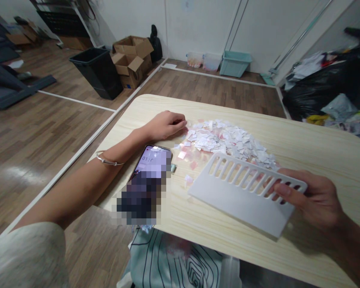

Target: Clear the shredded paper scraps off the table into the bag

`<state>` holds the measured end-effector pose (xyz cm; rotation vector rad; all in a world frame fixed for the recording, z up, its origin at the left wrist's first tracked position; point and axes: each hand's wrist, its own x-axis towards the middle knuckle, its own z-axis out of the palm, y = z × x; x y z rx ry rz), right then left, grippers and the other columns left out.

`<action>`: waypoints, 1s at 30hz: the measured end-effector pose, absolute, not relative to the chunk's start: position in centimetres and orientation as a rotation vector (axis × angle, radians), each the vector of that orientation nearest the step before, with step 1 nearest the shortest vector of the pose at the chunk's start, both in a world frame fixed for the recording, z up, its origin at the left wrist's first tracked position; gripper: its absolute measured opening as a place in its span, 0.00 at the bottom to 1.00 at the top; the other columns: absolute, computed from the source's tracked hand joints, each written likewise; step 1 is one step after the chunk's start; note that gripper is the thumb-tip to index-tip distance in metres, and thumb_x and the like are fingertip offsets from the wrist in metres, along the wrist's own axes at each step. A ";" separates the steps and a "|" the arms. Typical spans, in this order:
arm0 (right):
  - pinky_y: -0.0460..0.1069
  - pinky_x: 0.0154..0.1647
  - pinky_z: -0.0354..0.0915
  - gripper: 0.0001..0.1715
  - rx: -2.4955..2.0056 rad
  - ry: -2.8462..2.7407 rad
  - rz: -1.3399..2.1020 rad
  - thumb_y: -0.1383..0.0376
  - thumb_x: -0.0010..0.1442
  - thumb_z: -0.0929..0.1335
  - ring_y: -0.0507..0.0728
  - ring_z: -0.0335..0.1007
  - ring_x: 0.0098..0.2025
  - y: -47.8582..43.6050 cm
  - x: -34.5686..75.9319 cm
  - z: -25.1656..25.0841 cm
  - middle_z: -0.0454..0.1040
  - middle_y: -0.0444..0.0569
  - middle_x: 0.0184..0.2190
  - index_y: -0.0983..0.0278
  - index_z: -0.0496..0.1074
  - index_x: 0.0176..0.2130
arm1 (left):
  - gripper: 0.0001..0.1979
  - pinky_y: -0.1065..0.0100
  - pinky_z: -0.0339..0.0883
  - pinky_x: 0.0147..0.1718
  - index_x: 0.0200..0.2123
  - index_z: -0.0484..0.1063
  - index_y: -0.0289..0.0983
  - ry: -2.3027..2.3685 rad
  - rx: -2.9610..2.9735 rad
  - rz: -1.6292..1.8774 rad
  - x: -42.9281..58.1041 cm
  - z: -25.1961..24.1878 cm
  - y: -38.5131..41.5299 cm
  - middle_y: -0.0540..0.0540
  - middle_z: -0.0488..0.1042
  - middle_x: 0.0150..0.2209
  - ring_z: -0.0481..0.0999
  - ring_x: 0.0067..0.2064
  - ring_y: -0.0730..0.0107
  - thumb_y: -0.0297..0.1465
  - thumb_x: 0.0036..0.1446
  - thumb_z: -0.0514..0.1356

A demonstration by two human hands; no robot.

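My right hand [315,200] grips a white plastic scraper [243,200] by its slotted edge, with the thumb on the near face. The scraper is tilted over the table, its straight edge toward me. Just beyond it lies a heap of small white paper pieces [228,138], mixed with pinkish and clear bits. At the heap's left edge my left hand [167,125] rests on the table, fingers curled in; whatever they hold, if anything, is hidden. A phone [153,162] lies near my left forearm, its lower part blurred out.
The pale wooden table [327,160] has rounded corners. On the floor beyond stand a black bin [97,74], cardboard boxes [132,60] and a light blue tub [235,64]. Black bags [321,88] are piled at the right. Patterned cloth [174,264] hangs below the near edge.
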<state>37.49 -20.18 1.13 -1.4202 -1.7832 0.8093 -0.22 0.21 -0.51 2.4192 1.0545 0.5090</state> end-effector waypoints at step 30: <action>0.48 0.20 0.65 0.22 -1.142 -2.085 0.844 0.51 0.78 0.72 0.56 0.75 0.22 -19.9 36.6 1.5 0.81 0.44 0.24 0.55 0.84 0.33 | 0.17 0.62 0.52 0.32 0.28 0.66 0.41 1.039 2.411 0.509 -0.3 -0.6 0.2 0.51 0.66 0.24 0.63 0.28 0.68 0.38 0.71 0.57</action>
